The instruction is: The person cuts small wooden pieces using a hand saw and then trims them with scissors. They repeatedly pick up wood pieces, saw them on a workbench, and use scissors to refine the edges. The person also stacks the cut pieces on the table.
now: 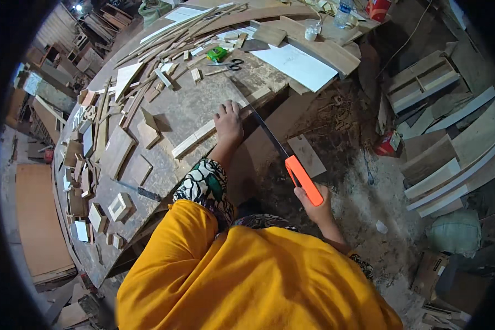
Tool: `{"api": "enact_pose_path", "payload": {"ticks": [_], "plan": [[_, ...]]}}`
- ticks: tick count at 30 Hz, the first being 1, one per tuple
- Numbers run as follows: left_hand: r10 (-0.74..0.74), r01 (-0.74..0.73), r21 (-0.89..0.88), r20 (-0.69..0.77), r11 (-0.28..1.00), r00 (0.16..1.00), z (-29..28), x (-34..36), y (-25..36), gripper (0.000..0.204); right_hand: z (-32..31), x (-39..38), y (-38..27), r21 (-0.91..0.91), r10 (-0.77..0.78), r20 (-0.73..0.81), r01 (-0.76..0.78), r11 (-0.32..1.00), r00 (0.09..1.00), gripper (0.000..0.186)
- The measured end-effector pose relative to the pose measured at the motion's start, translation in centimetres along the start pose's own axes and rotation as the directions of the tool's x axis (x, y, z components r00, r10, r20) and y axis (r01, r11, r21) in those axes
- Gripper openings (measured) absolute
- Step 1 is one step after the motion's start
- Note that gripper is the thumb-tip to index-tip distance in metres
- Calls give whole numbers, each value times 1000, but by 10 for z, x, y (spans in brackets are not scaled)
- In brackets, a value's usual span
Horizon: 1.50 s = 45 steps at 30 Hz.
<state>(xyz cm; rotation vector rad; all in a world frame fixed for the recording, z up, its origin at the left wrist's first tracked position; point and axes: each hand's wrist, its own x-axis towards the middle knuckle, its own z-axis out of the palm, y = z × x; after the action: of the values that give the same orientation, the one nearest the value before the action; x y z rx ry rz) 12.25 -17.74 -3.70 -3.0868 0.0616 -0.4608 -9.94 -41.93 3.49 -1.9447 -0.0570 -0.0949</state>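
Note:
My left hand [227, 122] presses flat on a long pale wooden strip [195, 138] that lies along the edge of the workbench [187, 104]. My right hand [313, 206] grips the orange handle of a hand saw [302, 179]. The saw's dark blade [267, 132] runs up and to the left, meeting the strip just right of my left hand's fingers. A patterned sleeve and a yellow garment cover my arms and body at the lower edge.
Many wood offcuts, slats and small blocks litter the bench. Scissors [229, 65], a green tape measure [217, 53] and a white sheet [300, 66] lie farther back. A dark-handled tool [143, 192] lies near the front. Stacked planks [451, 165] and sawdust cover the floor on the right.

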Motion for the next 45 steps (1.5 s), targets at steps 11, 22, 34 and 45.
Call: {"api": "enact_pose_path", "payload": {"ticks": [11, 22, 34, 45], "plan": [[145, -147, -20, -83, 989, 986, 0, 0, -5, 57, 2, -15, 29, 72, -78, -29, 80, 994, 997, 33], [120, -126, -81, -66, 989, 991, -4, 4, -8, 52, 8, -7, 21, 45, -18, -14, 19, 999, 1000, 28], [46, -42, 38, -124, 998, 991, -6, -5, -3, 50, 29, -37, 50, 61, -90, -4, 90, 994, 996, 31], [96, -101, -47, -99, 994, 990, -8, 2, 0, 35, 59, 43, 17, 141, -104, -48, 110, 984, 993, 27]]}}
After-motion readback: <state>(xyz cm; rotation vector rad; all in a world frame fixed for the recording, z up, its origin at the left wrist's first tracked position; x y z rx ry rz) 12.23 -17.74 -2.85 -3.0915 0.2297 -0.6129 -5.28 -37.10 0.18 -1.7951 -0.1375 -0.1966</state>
